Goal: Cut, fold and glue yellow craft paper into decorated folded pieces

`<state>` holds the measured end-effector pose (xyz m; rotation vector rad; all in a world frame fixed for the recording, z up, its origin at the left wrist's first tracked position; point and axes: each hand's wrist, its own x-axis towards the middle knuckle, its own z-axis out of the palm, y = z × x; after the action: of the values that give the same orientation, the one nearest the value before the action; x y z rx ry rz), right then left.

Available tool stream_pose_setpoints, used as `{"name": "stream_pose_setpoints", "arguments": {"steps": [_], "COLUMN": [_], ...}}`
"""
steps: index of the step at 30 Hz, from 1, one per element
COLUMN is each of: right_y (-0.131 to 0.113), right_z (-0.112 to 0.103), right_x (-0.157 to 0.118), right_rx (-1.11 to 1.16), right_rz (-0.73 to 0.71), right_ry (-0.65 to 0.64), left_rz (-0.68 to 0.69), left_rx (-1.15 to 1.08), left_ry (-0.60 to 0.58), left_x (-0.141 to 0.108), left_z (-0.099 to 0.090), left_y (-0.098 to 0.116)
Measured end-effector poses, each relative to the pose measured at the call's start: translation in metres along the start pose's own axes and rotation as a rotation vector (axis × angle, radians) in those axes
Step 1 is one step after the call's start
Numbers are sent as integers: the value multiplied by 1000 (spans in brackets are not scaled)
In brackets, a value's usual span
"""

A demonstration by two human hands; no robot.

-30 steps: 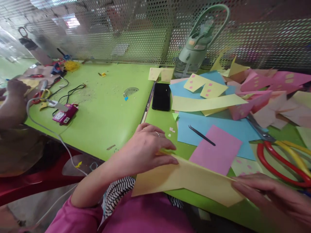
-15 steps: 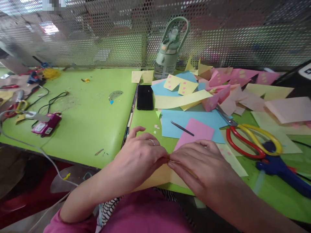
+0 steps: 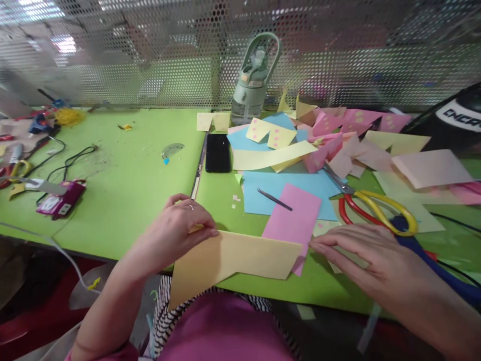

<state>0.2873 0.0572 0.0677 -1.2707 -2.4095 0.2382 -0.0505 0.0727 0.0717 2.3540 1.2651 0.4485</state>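
A folded pale-yellow paper (image 3: 255, 253) stretches along the front edge of the table. My left hand (image 3: 184, 223) pinches its top edge between thumb and fingers. The left part of the paper hangs over the table edge. Just off the paper's right end is my right hand (image 3: 356, 255), thumb and forefinger pressed together; anything between them is too small to make out. A pink sheet (image 3: 296, 210) lies partly under the paper, with dark tweezers (image 3: 275, 199) across its upper left edge and a blue sheet (image 3: 253, 193) beneath.
Scissors (image 3: 391, 213) with red and yellow handles lie near my right hand. A black phone (image 3: 218, 153) and a green bottle (image 3: 250, 93) stand further back. Cut pink papers (image 3: 361, 123) pile up at right. At left are a purple box-shaped device (image 3: 62, 199) and a protractor (image 3: 173, 150).
My hands have moved apart, the right one sliding right off the paper's end. More of the yellow paper shows now. The view has shifted slightly.
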Motion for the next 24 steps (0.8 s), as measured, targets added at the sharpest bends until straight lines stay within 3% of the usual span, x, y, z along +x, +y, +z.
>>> {"name": "stream_pose_setpoints", "arguments": {"steps": [6, 10, 18, 24], "right_y": [-4, -20, -40, -51], "right_z": [3, 14, 15, 15], "right_x": [-11, -4, 6, 8], "right_rx": [47, 145, 246, 212], "right_rz": [213, 264, 189, 114], "right_ry": [48, -20, -9, 36], "left_rz": [-31, -11, 5, 105], "left_rx": [-90, -110, 49, 10], "left_ry": [-19, -16, 59, -31], "left_x": [-2, -3, -1, 15], "left_z": [3, 6, 9, 23], "left_y": [-11, -10, 15, 46]}}
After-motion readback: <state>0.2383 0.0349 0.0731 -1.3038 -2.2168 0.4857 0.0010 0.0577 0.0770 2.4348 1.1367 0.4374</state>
